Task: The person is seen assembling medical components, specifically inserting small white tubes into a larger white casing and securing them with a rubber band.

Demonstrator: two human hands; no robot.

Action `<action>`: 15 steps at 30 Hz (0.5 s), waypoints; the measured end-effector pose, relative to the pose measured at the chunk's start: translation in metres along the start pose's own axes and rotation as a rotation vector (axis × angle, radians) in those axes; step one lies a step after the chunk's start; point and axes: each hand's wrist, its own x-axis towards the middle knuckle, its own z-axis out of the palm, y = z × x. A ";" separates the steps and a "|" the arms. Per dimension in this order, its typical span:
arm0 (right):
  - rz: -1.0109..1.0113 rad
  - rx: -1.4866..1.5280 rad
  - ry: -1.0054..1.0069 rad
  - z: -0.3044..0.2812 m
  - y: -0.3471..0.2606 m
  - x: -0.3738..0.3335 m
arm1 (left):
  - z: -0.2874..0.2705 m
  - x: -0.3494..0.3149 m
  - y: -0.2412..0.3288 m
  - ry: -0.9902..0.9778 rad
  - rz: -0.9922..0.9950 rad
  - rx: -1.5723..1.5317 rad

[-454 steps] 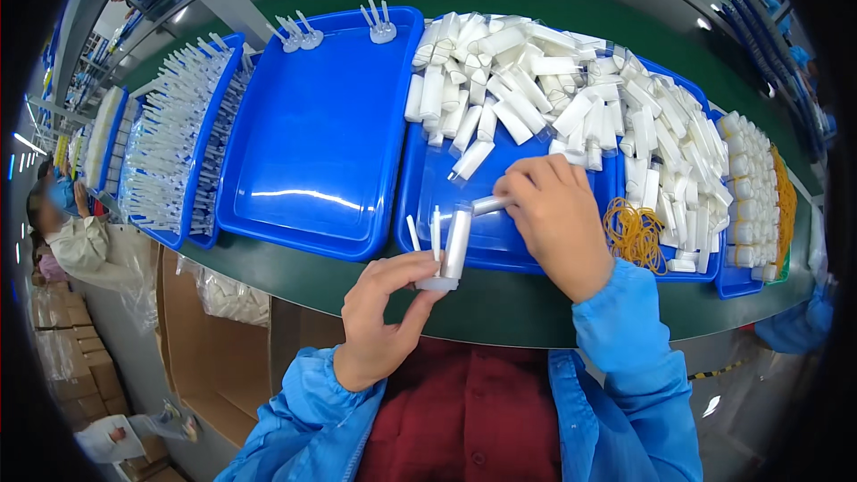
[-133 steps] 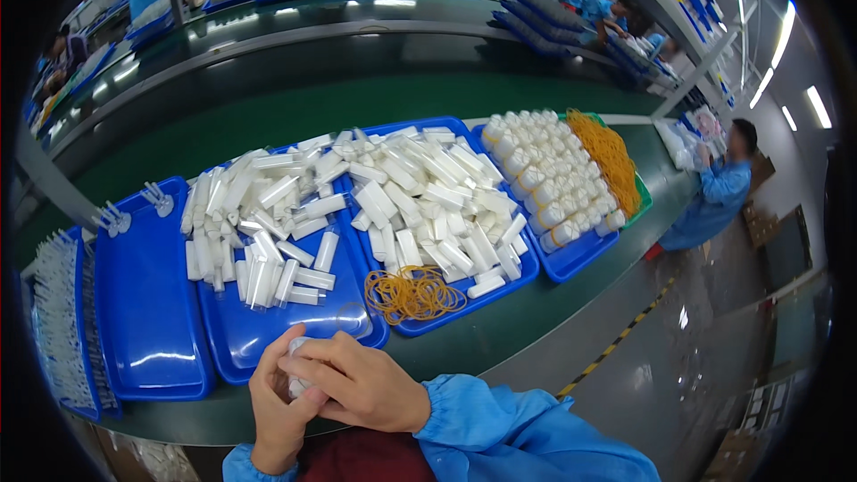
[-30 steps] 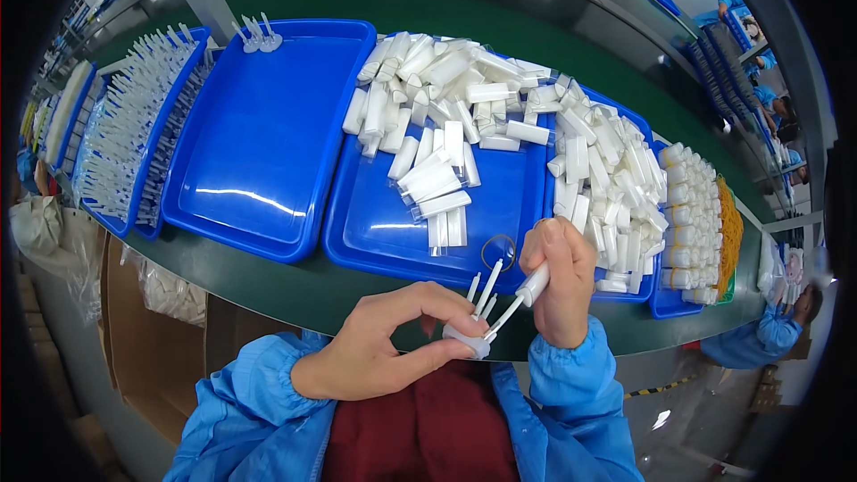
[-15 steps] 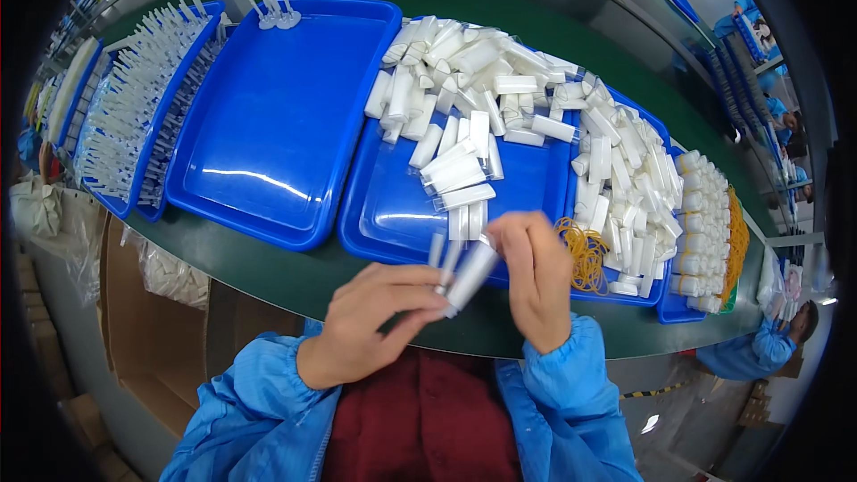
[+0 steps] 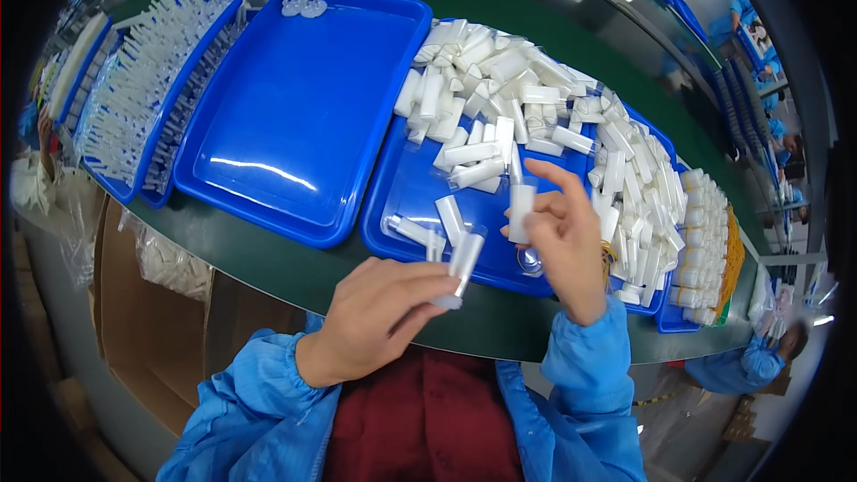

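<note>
My left hand (image 5: 379, 308) is closed around a white pronged piece (image 5: 435, 245) with a flat round base. A white sleeve in clear film (image 5: 466, 261) stands tilted on it above my fingers. Over the front of the middle blue tray, my right hand (image 5: 571, 241) pinches another white film-wrapped sleeve (image 5: 521, 212) between thumb and fingers, its index finger stretched out. Loose sleeves (image 5: 451, 219) lie on the tray floor between my hands. A larger heap of wrapped sleeves (image 5: 500, 67) fills the back of that tray.
Left of the heap stands a large blue tray (image 5: 286, 116) with several pronged white pieces (image 5: 302, 2) in its far corner. Further left, a tray is packed with pronged pieces (image 5: 165, 62). More sleeves (image 5: 647, 187), white rolls (image 5: 701, 250) and yellow rubber bands (image 5: 730, 259) lie to the right.
My right hand has moved from the piece in my left hand up and right over the tray, where it now grips a sleeve. Some sleeves at the tray's front have shifted.
</note>
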 end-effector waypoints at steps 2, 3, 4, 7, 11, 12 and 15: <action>0.110 0.467 0.043 0.001 -0.007 -0.006 | 0.004 0.002 0.006 -0.054 0.054 -0.022; 0.104 0.524 0.086 0.006 -0.007 -0.010 | 0.006 0.005 0.008 -0.074 0.088 -0.038; 0.113 0.553 0.104 0.010 -0.004 -0.013 | 0.007 0.006 0.011 -0.080 0.097 -0.031; 0.129 0.579 0.156 0.019 0.001 -0.021 | 0.011 0.006 0.014 -0.095 0.118 -0.008; 0.070 0.567 0.172 0.021 0.004 -0.029 | 0.012 0.007 0.018 -0.136 0.094 -0.015; 0.068 0.561 0.189 0.022 0.005 -0.029 | 0.013 0.007 0.018 -0.140 0.093 -0.003; 0.054 0.501 0.198 0.022 0.007 -0.029 | 0.013 0.007 0.019 -0.155 0.078 -0.002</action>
